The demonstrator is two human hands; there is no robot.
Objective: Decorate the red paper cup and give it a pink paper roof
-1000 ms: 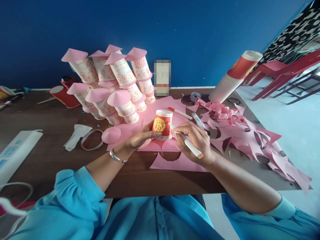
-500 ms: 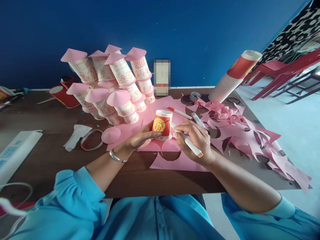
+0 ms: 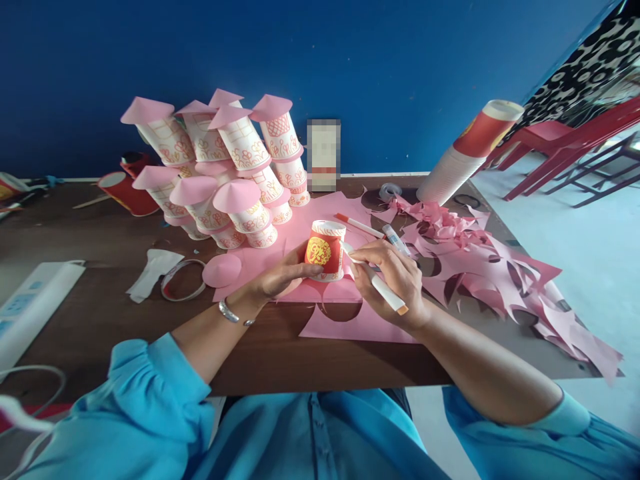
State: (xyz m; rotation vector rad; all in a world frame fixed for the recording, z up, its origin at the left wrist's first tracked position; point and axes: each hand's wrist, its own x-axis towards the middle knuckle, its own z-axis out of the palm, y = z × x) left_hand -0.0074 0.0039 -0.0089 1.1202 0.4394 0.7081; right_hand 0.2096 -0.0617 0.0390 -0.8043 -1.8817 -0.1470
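Observation:
A red paper cup [image 3: 327, 250] with a yellow emblem and drawn lines on its white rim stands upright over pink paper [image 3: 350, 327]. My left hand [image 3: 287, 272] is closed round the cup's left side, thumb across its front. My right hand [image 3: 393, 280] grips a white marker [image 3: 383, 290] with an orange end; its tip is at the cup's right side, and whether it touches is hard to tell. Behind the cup lie an orange-capped marker [image 3: 360, 225] and a clear-capped white tube [image 3: 396, 239].
Several decorated cups with pink cone tops [image 3: 237, 197] are stacked at the left. A tall cup stack [image 3: 453, 170] leans at the back right, beside pink scraps [image 3: 480, 267]. Tape rings [image 3: 183, 280] and a power strip [image 3: 37, 307] lie left.
The marker tip in my right hand has shifted slightly down and right along the cup's side. My left hand and the cup have hardly moved.

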